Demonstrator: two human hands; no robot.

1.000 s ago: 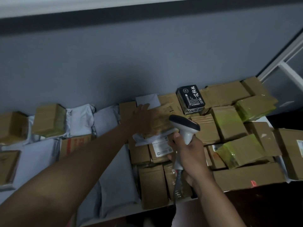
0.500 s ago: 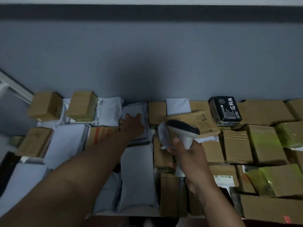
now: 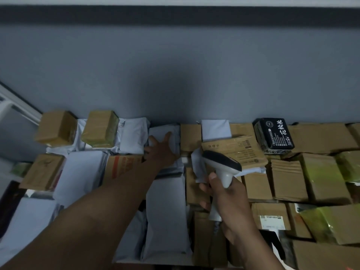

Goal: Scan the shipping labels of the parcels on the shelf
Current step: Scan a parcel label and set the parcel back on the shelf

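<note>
The shelf is packed with brown cardboard parcels and white poly-bag parcels. My left hand (image 3: 162,151) reaches far back and lies flat, fingers spread, on a white bag parcel (image 3: 165,133) by the wall. My right hand (image 3: 229,199) grips the handle of a white barcode scanner (image 3: 222,164) with a dark top. The scanner's head sits over a tilted brown flat parcel (image 3: 233,149) lying on white bags. A white shipping label (image 3: 271,222) shows on a brown parcel to the right of my wrist.
A grey wall (image 3: 175,75) closes the shelf at the back. A black printed packet (image 3: 274,136) stands at the back right. Yellow-green wrapped parcels (image 3: 323,174) fill the right side. Two brown boxes (image 3: 56,127) sit on bags at the back left. A white shelf frame (image 3: 17,108) is at far left.
My view swung left along the shelf. My left hand left the tilted brown parcel and moved left onto the white bag by the wall. My right hand kept holding the scanner.
</note>
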